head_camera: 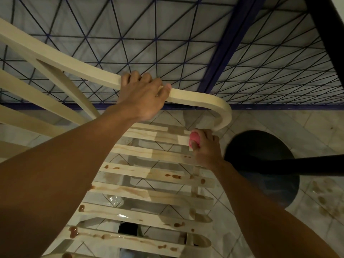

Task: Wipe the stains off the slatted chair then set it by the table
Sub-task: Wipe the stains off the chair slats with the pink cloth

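Note:
A pale wooden slatted chair (149, 194) fills the middle of the head view, seen from above. Brown stains and wet smears dot its seat slats, mostly on the near ones. My left hand (143, 95) grips the curved top rail of the backrest. My right hand (204, 146) holds a small pink sponge or cloth (194, 139) and presses it on a far slat near the chair's right rear corner.
A blue metal frame with dark wire mesh (186, 43) stands just behind the chair. A dark round table base (260, 164) with a black bar sits on the tiled floor to the right. Brown spots mark the floor tiles (323, 200) at the right.

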Tool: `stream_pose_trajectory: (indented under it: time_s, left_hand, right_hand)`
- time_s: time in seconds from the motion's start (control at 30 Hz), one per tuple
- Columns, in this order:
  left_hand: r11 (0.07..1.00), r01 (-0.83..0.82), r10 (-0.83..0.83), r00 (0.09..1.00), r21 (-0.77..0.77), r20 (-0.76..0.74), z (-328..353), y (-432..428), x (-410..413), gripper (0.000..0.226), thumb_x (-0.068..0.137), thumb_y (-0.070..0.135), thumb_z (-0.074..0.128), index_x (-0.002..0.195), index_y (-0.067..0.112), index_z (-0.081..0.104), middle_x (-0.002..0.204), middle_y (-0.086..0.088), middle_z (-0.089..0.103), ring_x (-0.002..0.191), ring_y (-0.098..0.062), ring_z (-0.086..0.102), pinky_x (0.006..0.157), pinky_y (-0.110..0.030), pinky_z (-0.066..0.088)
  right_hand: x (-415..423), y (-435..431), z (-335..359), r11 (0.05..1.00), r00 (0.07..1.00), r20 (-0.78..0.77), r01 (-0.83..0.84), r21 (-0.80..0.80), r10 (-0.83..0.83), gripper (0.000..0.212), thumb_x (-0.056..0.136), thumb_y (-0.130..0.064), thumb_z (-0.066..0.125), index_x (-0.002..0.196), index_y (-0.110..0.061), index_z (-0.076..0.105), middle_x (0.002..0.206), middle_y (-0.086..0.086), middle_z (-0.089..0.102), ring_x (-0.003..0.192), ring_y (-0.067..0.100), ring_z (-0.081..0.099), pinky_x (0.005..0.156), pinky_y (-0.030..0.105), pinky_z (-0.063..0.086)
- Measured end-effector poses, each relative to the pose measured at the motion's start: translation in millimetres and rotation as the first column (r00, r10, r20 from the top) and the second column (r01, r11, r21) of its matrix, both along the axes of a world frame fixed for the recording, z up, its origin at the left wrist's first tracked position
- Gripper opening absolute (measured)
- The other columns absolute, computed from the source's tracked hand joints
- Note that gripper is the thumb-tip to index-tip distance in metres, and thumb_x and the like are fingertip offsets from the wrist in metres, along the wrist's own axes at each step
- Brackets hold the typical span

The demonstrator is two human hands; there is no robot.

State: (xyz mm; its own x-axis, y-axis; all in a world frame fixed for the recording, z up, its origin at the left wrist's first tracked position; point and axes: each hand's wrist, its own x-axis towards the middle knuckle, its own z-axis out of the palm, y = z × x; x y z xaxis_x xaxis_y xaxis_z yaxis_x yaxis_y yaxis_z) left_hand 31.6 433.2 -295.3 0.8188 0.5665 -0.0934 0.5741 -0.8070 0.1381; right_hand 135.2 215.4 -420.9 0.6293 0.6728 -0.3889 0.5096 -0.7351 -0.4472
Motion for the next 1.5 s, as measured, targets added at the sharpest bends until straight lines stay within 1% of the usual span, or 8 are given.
stream_pose_trajectory:
  time_s: [0.47,0.63,0.83,1.0,1.07,1.23,1.33,1.5]
  left_hand:
    - [1.0,0.003,-0.003,1.0,0.0,0.012,-0.8,0.3,-0.8,0.055,0.104,0.051,0.016,0.126,0.02,0.055,0.121,-0.009,0.055,0.115,-0.031,0.04,0.105,-0.046,0.021]
    - [1.0,0.008,-0.009,1.0,0.018,0.026,-4.4,0.2,-1.4,0.055,0.104,0.051,0.016,0.125,0.021,0.056,0.121,-0.008,0.055,0.115,-0.031,0.04,0.103,-0.045,0.022]
    - [0.999,0.036,-0.037,0.998,0.014,0.056,-5.9,2.2,-4.3,0.052,0.104,0.05,0.017,0.122,0.021,0.056,0.116,-0.006,0.055,0.114,-0.03,0.04,0.102,-0.045,0.022]
    - [0.991,0.135,-0.129,0.974,-0.023,0.188,-5.3,11.9,-21.4,0.042,0.105,0.043,0.028,0.123,0.02,0.058,0.115,-0.004,0.059,0.111,-0.026,0.045,0.104,-0.042,0.025]
    - [0.985,0.165,-0.156,0.974,-0.042,0.164,4.6,25.9,-30.7,0.04,0.105,0.042,0.03,0.123,0.02,0.058,0.114,-0.005,0.06,0.109,-0.027,0.049,0.103,-0.044,0.027]
    - [0.952,0.095,-0.05,0.986,0.29,-0.16,17.8,81.1,-64.8,0.064,0.1,0.055,0.008,0.118,0.019,0.058,0.111,-0.014,0.062,0.107,-0.037,0.052,0.1,-0.05,0.03]
    - [0.92,0.092,-0.06,0.994,0.38,-0.096,8.7,83.7,-72.3,0.064,0.101,0.051,0.007,0.108,0.014,0.06,0.103,-0.015,0.06,0.1,-0.036,0.051,0.096,-0.05,0.03]
    - [0.922,0.052,-0.041,0.998,0.384,-0.039,3.6,79.7,-67.3,0.063,0.099,0.048,0.01,0.101,0.012,0.062,0.102,-0.015,0.062,0.096,-0.036,0.051,0.094,-0.05,0.029]
  right_hand:
    - [-32.8,52.4,-0.7,0.974,0.982,0.086,-0.152,-0.168,0.168,0.047,0.101,-0.036,0.045,0.146,-0.026,0.034,0.146,0.011,0.033,0.131,0.041,0.033,0.113,0.049,0.024]
    - [-29.8,38.8,-1.2,0.964,0.962,0.09,-0.249,-0.096,0.258,0.05,0.104,-0.032,0.041,0.152,-0.032,0.028,0.15,0.007,0.029,0.13,0.036,0.033,0.112,0.044,0.023]
    - [-12.5,11.0,2.4,0.969,0.963,0.113,-0.235,-0.081,0.243,0.046,0.105,-0.038,0.037,0.15,-0.033,0.03,0.147,0.004,0.033,0.128,0.029,0.034,0.11,0.041,0.026]
    - [-10.6,10.8,8.2,0.974,0.976,0.057,-0.205,-0.098,0.211,0.047,0.104,-0.034,0.038,0.149,-0.034,0.028,0.148,0.004,0.031,0.131,0.031,0.032,0.114,0.042,0.022]
    - [-10.8,12.8,9.7,0.976,0.979,0.045,-0.191,-0.103,0.196,0.046,0.104,-0.033,0.039,0.149,-0.034,0.028,0.148,0.005,0.032,0.131,0.031,0.031,0.115,0.042,0.021]
    - [-13.7,19.6,13.5,0.981,0.988,0.043,-0.143,-0.132,0.149,0.045,0.105,-0.035,0.036,0.149,-0.032,0.028,0.147,0.006,0.032,0.13,0.033,0.032,0.114,0.044,0.022]
    - [-14.3,27.7,14.5,0.972,0.99,0.019,-0.134,-0.194,0.14,0.043,0.105,-0.035,0.033,0.148,-0.031,0.027,0.145,0.009,0.031,0.129,0.037,0.032,0.113,0.046,0.022]
    - [-29.4,50.0,8.4,0.959,0.988,0.028,-0.138,-0.249,0.15,0.045,0.104,-0.035,0.033,0.148,-0.03,0.026,0.147,0.011,0.03,0.129,0.041,0.033,0.114,0.05,0.022]
